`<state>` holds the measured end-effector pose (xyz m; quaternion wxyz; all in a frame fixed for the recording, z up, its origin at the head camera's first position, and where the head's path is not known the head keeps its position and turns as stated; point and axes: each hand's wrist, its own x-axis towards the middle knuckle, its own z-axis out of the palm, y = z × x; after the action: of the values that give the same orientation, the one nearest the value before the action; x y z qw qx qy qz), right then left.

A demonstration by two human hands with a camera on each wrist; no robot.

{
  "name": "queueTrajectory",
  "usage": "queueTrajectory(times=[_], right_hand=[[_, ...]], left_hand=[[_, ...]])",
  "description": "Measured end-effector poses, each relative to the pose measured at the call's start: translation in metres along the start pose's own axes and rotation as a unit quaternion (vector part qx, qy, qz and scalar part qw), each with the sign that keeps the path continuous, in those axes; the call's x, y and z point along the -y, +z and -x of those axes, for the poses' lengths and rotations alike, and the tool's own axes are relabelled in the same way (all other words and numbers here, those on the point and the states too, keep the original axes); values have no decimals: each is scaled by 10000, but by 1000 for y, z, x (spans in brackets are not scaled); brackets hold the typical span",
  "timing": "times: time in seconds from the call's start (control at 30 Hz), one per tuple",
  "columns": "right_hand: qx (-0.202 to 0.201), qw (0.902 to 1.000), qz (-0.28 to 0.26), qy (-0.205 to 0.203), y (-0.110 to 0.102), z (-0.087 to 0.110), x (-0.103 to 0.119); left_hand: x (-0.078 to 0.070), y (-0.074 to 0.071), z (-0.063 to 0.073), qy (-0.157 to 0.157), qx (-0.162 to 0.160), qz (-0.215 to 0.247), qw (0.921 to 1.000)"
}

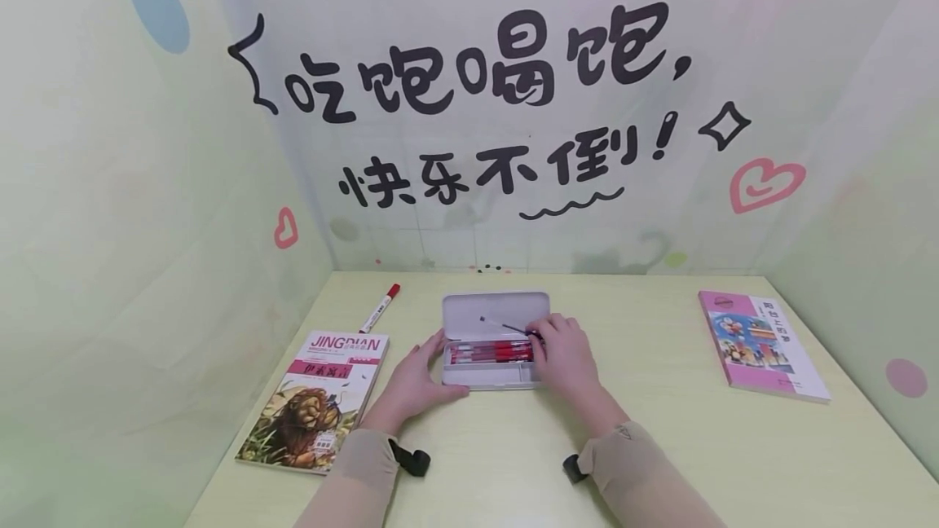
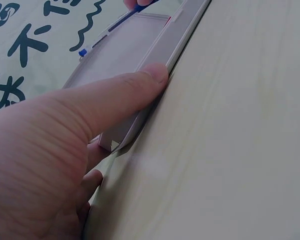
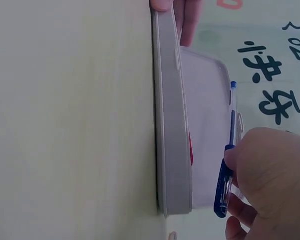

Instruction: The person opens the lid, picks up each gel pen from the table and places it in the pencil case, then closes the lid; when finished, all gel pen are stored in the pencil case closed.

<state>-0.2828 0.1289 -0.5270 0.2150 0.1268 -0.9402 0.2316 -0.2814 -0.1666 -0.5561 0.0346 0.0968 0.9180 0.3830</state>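
Observation:
A pale grey pencil case (image 1: 477,378) stands on the table with its lid (image 1: 495,305) raised. Inside lie several red pens (image 1: 487,352) in the rear part; the front compartment shows bare. My left hand (image 1: 415,385) grips the case's left end, thumb (image 2: 152,75) on the front edge and fingers round the side. My right hand (image 1: 570,358) pinches a clear pen with a blue grip (image 3: 222,187) above the case's right half. In the head view the pen lies roughly level, its tip pointing left in front of the lid.
A book with a lion cover (image 1: 308,406) lies to the left, a red-capped marker (image 1: 380,308) behind it. At the right is a pink and white book (image 1: 763,345). A printed curtain (image 1: 469,129) hangs behind the table (image 1: 484,463).

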Motion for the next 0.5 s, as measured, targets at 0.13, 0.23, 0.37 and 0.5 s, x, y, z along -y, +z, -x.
queueTrajectory(times=[0.13, 0.23, 0.37, 0.5], right_hand=[[167, 9985, 366, -378, 9, -1, 9], [205, 9965, 500, -642, 13, -2, 16], [377, 9950, 499, -780, 17, -2, 23], [665, 9932, 604, -743, 21, -3, 29]], left_hand=[[0, 1, 0, -34, -25, 7, 10000], [0, 1, 0, -83, -25, 5, 10000], [-1, 1, 0, -12, -52, -21, 10000], [0, 1, 0, 21, -70, -13, 10000]])
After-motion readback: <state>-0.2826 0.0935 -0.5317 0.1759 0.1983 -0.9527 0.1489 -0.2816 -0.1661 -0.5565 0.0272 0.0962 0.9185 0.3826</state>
